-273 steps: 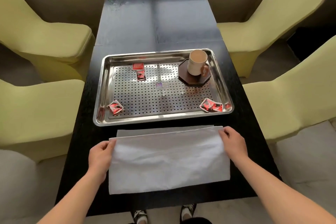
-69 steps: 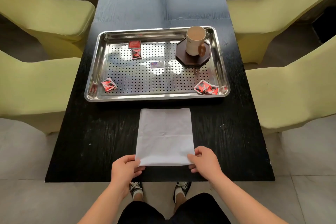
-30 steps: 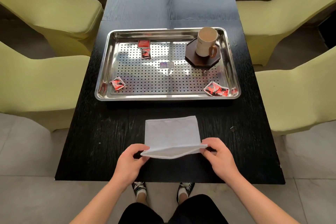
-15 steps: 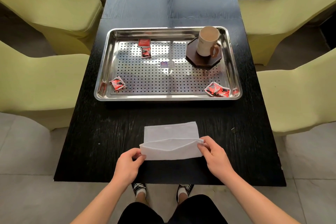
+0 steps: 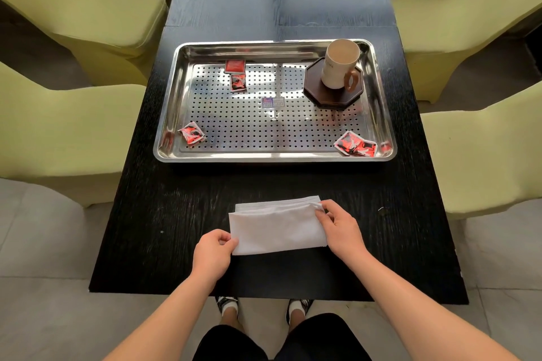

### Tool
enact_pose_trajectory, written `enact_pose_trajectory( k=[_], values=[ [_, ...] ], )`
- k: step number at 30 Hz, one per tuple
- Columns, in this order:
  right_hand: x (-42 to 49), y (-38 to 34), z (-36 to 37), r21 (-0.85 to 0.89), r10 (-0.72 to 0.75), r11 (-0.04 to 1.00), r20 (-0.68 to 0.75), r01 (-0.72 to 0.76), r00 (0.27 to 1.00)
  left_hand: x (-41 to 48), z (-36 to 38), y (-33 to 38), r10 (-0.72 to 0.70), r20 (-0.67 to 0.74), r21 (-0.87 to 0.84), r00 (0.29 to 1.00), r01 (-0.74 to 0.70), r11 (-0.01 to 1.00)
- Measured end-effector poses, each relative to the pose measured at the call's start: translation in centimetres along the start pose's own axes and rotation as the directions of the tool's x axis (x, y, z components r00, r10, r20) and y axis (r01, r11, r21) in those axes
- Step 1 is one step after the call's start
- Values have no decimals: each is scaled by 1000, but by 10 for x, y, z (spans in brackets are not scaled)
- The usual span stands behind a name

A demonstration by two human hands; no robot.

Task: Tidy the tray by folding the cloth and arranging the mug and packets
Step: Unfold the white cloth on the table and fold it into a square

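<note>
Folded cloth on desk: left hand pinches its near-left corner, right hand its far-right; tray beyond.

A long black table with a visible wood grain lies under both hands and runs away ahead of them; a seam crosses it well beyond the fingers. On it, ahead of the hands and to the right, a dark octagonal coaster lies flat. A small printed sticker sits straight ahead of the hands. Four yellow-green chairs flank the table: two on the left-hand side and two on the right-hand side. Below the wrists, black shorts and two dark shoes with white socks stand on a pale tiled floor.
</note>
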State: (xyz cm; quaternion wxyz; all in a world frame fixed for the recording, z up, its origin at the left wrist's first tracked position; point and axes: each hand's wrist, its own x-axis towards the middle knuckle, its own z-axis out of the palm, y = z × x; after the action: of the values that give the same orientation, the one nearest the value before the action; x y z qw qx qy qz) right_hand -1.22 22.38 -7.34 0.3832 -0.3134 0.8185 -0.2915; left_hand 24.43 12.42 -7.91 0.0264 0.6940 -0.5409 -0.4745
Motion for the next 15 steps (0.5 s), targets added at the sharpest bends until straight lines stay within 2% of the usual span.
enact_pose_trajectory(
  k=[5, 8, 11, 15],
  values=[
    [11, -6, 3, 66, 93, 994, -35, -91, 995, 1, 3, 5, -33, -28, 11, 999, 34, 999],
    [8, -3, 1, 139, 146, 980, -7, -144, 989, -1, 4, 6, -28, -20, -4, 999, 28, 1000],
    [1, 6, -1, 85, 128, 988, 48, -132, 991, -5, 4, 6, 42, -31, 23, 999, -41, 999],
    [0, 9, 2, 16, 97, 995, -17, -96, 995, -11, 6, 10, 96, -76, 45, 992, -93, 995]
  ],
)
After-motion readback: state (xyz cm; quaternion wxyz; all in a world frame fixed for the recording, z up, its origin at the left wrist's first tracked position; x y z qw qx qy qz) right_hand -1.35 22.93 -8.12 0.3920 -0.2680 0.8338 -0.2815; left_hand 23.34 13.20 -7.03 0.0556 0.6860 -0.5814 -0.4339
